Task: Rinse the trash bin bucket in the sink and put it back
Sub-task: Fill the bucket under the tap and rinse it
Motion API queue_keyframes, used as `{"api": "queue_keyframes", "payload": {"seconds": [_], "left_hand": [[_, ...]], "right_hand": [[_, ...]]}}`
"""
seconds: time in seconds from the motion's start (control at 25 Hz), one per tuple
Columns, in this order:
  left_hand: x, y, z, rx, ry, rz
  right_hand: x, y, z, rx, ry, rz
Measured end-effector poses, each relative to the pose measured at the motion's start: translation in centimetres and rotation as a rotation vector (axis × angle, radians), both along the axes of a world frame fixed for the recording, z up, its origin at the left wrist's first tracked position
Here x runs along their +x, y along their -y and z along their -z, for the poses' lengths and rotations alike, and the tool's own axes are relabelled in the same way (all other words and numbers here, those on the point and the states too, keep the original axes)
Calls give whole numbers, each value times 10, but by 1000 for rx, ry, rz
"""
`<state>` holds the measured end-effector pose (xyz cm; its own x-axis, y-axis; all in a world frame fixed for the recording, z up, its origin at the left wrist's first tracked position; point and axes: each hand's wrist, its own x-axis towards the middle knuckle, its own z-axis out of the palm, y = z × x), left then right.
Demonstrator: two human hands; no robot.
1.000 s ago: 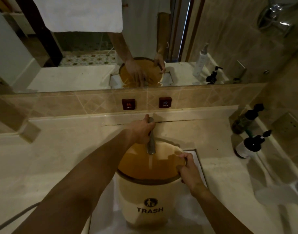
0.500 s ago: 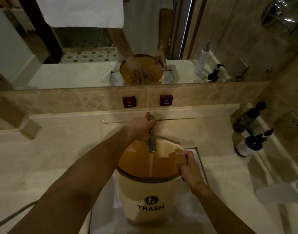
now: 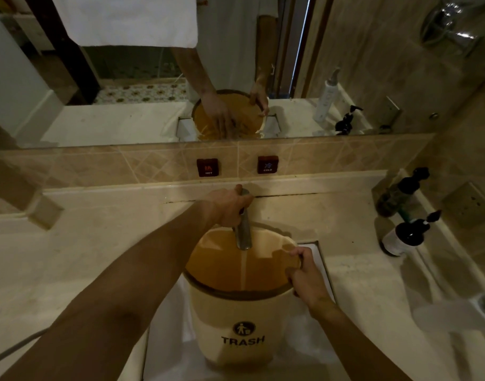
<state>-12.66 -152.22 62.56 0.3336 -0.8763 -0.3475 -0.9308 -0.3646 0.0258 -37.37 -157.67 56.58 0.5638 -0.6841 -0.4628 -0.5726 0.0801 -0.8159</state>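
A cream trash bin bucket [image 3: 235, 323] marked TRASH stands upright in the white sink [image 3: 322, 259], its orange-brown inside facing up. The metal faucet [image 3: 244, 232] reaches over the bucket's far rim and a thin stream of water falls into it. My left hand [image 3: 227, 206] is wrapped around the faucet's top. My right hand [image 3: 304, 273] grips the bucket's right rim, fingers hooked over the edge.
Two dark pump bottles [image 3: 406, 235] stand on the counter at the right. Red HOT [image 3: 207, 167] and COLD [image 3: 267, 164] tags sit on the tiled backsplash under a mirror. A beige counter [image 3: 84, 257] spreads left of the sink.
Both hands keep their holds. The view has shifted slightly and the bucket sits a little lower under the faucet; water keeps running into it.
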Motion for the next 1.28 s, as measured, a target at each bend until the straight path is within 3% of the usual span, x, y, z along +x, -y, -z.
{"api": "queue_keyframes", "payload": {"seconds": [0.08, 0.32, 0.52, 0.76, 1.28], "left_hand": [[-2, -11, 10, -72, -107, -72], [-28, -81, 29, -527, -348, -326], [-49, -148, 60, -582, -632, -409], [-68, -147, 55, -579, -505, -417], [-63, -147, 63, -558, -478, -363]], "right_hand": [[0, -1, 0, -6, 18, -1], [0, -3, -5, -48, 75, -32], [3, 5, -1, -105, 125, 33], [1, 13, 5, -219, 133, -34], [-4, 10, 7, -308, 178, -82]]}}
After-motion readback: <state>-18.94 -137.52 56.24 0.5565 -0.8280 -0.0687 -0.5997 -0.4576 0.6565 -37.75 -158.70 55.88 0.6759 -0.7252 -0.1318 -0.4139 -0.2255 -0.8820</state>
